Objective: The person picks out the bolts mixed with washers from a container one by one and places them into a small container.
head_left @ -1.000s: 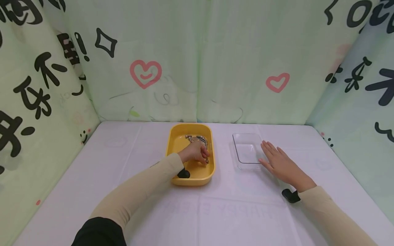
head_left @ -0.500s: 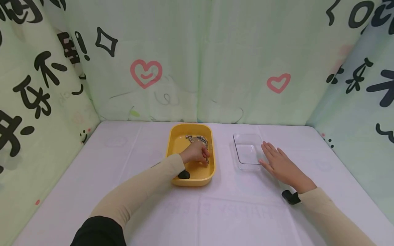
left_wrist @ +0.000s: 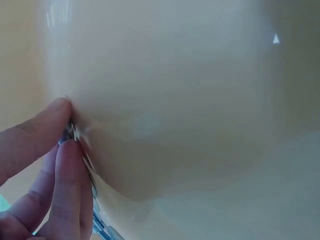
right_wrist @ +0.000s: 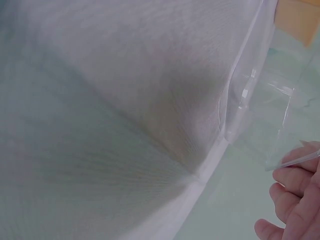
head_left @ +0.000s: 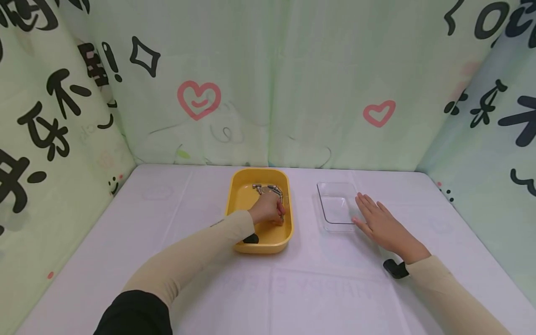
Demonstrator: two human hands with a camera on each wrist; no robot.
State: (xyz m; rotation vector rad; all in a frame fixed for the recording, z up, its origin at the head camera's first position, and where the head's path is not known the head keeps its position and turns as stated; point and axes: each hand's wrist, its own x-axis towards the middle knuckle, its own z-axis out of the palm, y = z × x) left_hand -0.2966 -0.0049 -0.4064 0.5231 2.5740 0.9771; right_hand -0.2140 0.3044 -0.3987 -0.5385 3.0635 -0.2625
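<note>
In L cam, L hand (left_wrist: 65, 185) pinches metal pc (left_wrist: 66, 136); head cam adds box (head_left: 335, 209).

We observe pale green sheeting (head_left: 318, 74), marked with black lettering (head_left: 61, 94) and pink hearts (head_left: 199, 103), beyond the far and side edges of the table (head_left: 326, 293).

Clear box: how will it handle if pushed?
The clear box is probably stiff, since its walls hold straight edges. Likely light: it looks thin-walled and nothing shows inside. It should slide rather than tip, sitting flat on the tablecloth.
</note>
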